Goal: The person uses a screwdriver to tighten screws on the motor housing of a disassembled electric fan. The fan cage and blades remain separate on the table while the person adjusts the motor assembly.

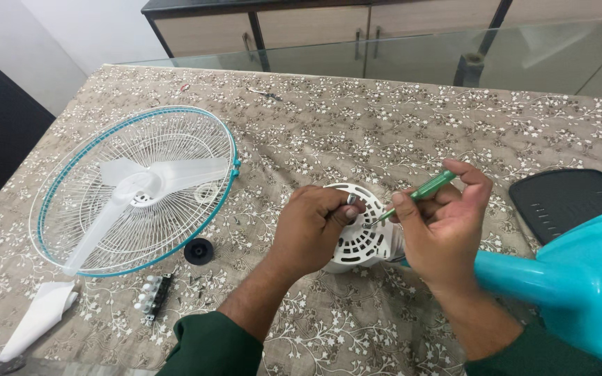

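Head view shows the left hand (311, 230) wrapped around a white fan motor cover (358, 230). The right hand (444, 223) pinches a green screwdriver (423, 191), its tip on the cover.

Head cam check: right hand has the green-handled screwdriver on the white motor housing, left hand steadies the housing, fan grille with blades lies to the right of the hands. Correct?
Not quite. The head view shows the fan grille with blades lying to the left of the hands, not the right. The rest holds: the right hand has the green-handled screwdriver on the white motor housing, and the left hand steadies it.

Screwdriver tip (369, 224) too small; teal fan stand (580, 278) cropped right.
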